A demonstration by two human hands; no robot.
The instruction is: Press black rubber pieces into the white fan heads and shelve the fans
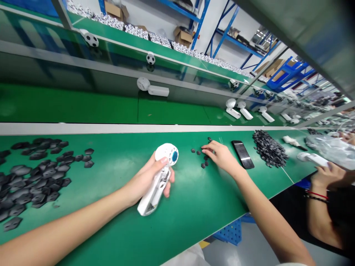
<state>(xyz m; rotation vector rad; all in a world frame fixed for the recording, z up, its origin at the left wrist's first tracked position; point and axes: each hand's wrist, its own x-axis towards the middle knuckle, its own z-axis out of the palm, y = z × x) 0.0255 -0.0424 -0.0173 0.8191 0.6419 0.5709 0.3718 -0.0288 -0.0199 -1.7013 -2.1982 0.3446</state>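
Observation:
A white handheld fan [154,190] is gripped in my left hand [145,177], tilted, its round head with a blue centre at the top. The side of its handle is open and shows parts inside. My right hand [220,155] is lowered to the green bench, with thumb and fingers pinched together among several small black pieces [203,165]. Whether a piece sits between those fingertips is too small to make out. Just right of that hand lies a black phone [243,154].
Flat black pieces [36,181] lie spread at the left, and a heap of small black pieces [269,148] at the right. Beyond a white rail [83,128], a green conveyor belt [105,111] carries a white fan [154,88]. A co-worker's hands [327,173] hold another fan at far right.

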